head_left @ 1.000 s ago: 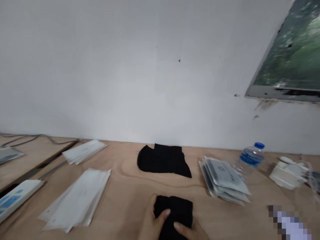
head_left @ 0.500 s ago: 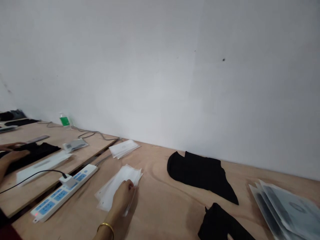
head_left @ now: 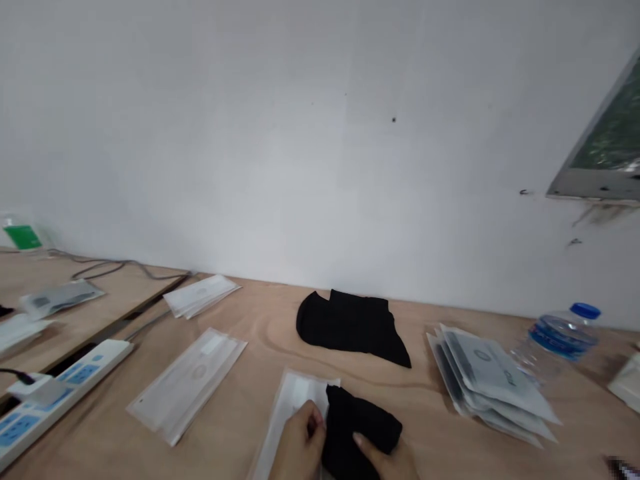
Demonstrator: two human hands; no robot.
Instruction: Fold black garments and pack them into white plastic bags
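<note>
The folded black garment (head_left: 360, 430) was held between the left hand (head_left: 299, 445) and right hand (head_left: 387, 465), pressed gently from both sides, resting at the edge of a clear plastic sleeve (head_left: 295, 400) on the plywood table (head_left: 240, 400). A second black garment (head_left: 350, 327) lay flat beyond.

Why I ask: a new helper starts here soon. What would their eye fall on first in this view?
The two hands at the bottom centre stand out first: the left hand sits by a white packet, and the right hand touches a black cloth bundle. Above them, a flat black cloth contrasts sharply with the pale wood table. To the right lie a stack of packets and a water bottle with a blue cap.
</note>
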